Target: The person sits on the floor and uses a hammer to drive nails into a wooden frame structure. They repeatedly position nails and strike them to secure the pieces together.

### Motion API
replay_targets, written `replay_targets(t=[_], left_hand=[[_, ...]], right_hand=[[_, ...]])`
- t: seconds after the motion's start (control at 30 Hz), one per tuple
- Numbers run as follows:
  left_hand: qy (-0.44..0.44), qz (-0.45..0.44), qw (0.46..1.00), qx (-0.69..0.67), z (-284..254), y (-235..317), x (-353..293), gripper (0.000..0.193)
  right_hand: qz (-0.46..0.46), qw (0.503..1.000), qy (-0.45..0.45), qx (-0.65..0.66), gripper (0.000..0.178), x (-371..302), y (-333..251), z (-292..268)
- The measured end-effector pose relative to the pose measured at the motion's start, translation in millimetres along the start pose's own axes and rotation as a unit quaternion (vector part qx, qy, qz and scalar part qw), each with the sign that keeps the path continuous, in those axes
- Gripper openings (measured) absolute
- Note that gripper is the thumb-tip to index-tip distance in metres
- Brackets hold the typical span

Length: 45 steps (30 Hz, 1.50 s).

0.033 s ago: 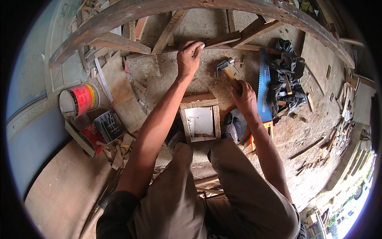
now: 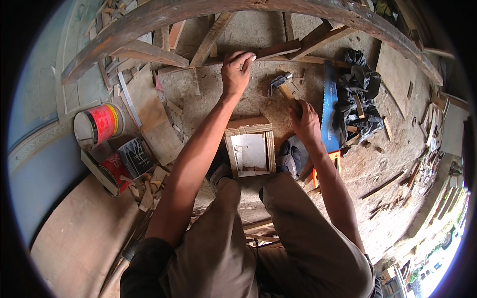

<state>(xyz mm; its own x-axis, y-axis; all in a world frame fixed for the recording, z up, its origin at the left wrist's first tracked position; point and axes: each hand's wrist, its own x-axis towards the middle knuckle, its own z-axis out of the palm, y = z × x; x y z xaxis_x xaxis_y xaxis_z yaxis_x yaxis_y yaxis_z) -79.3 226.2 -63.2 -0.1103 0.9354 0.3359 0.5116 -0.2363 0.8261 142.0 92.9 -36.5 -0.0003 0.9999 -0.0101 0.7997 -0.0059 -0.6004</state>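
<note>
My right hand [image 2: 306, 122] is closed round the wooden handle of a claw hammer [image 2: 286, 92], whose metal head points away from me, just above the floor. Farther off and to the left, my left hand [image 2: 235, 73] has its fingers pinched together beside the end of a short dark wood strip [image 2: 279, 49]. A small pale spot shows at those fingertips; whether it is a held thing or a fingernail is unclear. Between my feet stands a small wooden box [image 2: 271, 151] with a whitish panel inside its frame.
A long curved timber [image 2: 238, 6] with braces spans the far side. To the right lie a blue-bladed handsaw [image 2: 329, 109] and crumpled black plastic [image 2: 358, 82]. On the left are a red-labelled bucket [image 2: 102, 125], a dark can [image 2: 135, 158] and wood scraps. Sheet boards lean nearby.
</note>
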Motion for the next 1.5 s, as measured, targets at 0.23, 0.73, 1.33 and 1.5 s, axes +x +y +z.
replay_targets(t=[0.23, 0.73, 1.33, 1.5], left_hand=[[0.012, 0.013, 1.0, -0.001, 1, -7, 0, 0.011], [0.028, 0.028, 0.999, -0.013, -1, -15, -2, 0.013], [0.024, 0.044, 0.998, 0.024, -4, -8, 0, 0.01], [0.017, 0.035, 0.999, -0.001, -3, -10, 0, 0.01]], right_hand=[[-0.008, 0.994, -0.053, 0.092, 0.029, -4, -31, -16], [-0.125, 0.991, -0.019, 0.048, 0.025, 63, -82, -21], [-0.132, 0.991, -0.006, 0.017, 0.027, 64, -85, -21], [-0.12, 0.993, -0.012, 0.016, 0.027, 69, -82, -19]])
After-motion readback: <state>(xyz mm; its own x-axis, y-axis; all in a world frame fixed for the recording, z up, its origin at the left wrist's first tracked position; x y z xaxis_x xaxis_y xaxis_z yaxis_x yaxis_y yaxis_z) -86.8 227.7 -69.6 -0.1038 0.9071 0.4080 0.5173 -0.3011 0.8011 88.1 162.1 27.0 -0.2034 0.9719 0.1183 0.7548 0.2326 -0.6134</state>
